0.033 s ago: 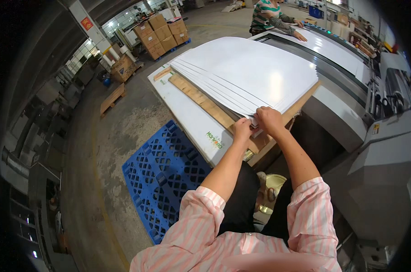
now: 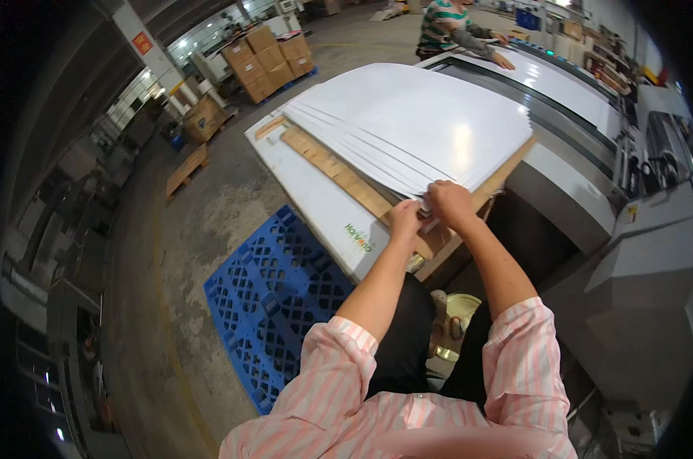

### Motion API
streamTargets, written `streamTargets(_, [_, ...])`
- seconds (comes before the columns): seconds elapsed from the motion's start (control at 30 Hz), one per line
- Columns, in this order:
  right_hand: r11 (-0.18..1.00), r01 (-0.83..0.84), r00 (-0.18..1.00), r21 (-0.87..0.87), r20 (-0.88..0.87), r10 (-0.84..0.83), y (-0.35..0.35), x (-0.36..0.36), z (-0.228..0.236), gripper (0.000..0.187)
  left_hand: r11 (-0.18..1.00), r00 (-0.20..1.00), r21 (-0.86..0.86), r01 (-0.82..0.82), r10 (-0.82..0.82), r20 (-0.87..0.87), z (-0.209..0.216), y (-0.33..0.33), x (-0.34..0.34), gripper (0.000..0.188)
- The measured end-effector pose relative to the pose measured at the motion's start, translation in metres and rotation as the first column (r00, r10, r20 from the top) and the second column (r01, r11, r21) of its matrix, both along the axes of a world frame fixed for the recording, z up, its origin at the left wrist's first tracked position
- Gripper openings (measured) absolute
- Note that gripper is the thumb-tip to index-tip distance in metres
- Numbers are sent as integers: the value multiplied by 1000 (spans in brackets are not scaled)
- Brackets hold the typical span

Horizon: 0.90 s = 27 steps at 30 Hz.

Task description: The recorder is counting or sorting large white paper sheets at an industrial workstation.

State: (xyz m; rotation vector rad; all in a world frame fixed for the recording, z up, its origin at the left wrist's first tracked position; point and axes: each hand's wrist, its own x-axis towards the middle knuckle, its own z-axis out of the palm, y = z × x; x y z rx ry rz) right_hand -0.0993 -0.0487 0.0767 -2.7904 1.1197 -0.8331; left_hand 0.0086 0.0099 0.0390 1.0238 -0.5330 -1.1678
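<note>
White sheets (image 2: 415, 115) seem pinched at their near corner by left hand (image 2: 404, 223) and right hand (image 2: 452, 205), the next move needing gentle control.

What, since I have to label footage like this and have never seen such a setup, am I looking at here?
No robot is involved: these are a person's own bare hands. The view comes from the left of two wide fisheye cameras worn on the head, looking down, so straight edges bend near the rim.

A stack of white sheets lies, slightly fanned, above a brown board, with a larger white panel beneath. The left hand and right hand both grip the sheets' near corner; how many sheets they hold, I can't tell.

A blue pallet lies on the floor to the left and a large grey machine stands to the right. Beyond, a co-worker reaches over another white sheet.
</note>
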Motion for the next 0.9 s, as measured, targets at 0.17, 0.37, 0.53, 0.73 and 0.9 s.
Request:
streamTargets(0.17, [996,-52,999,78,17,51,-2,3,-1,35,997,991,4,-71,71,-111,-4,-9,6,20])
streamTargets(0.37, [991,-113,993,-69,15,115,11,6,12,20,986,976,25,-162,164,-140,10,4,7,34])
streamTargets(0.53, [999,33,971,41,234,-42,5,12,23,18,996,998,-67,-56,57,10,5,6,6,31])
streamTargets(0.73, [996,85,831,-26,554,-56,8,9,42,17,999,990,29,-31,26,137,-6,2,14,22])
streamTargets(0.9, [997,-43,943,-63,326,61,14,3,28,15,999,993,18,-42,40,107,0,1,10,18])
